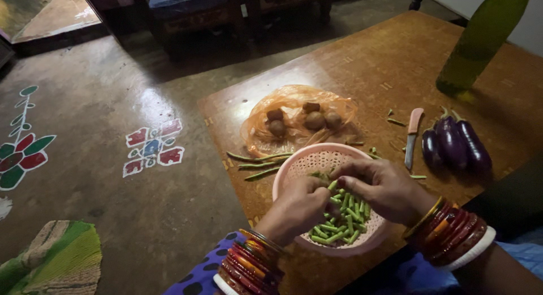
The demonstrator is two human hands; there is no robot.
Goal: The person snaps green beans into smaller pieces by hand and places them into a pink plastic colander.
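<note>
Both hands, left hand (295, 203) and right hand (378, 187), pinch one bean (332, 185) over the pink basket (294, 169); their fingers hide most of it.

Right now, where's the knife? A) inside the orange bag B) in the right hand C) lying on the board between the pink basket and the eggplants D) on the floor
C: the knife lies flat on the wooden board, apart from both hands, between the pink basket and the eggplants.
</note>
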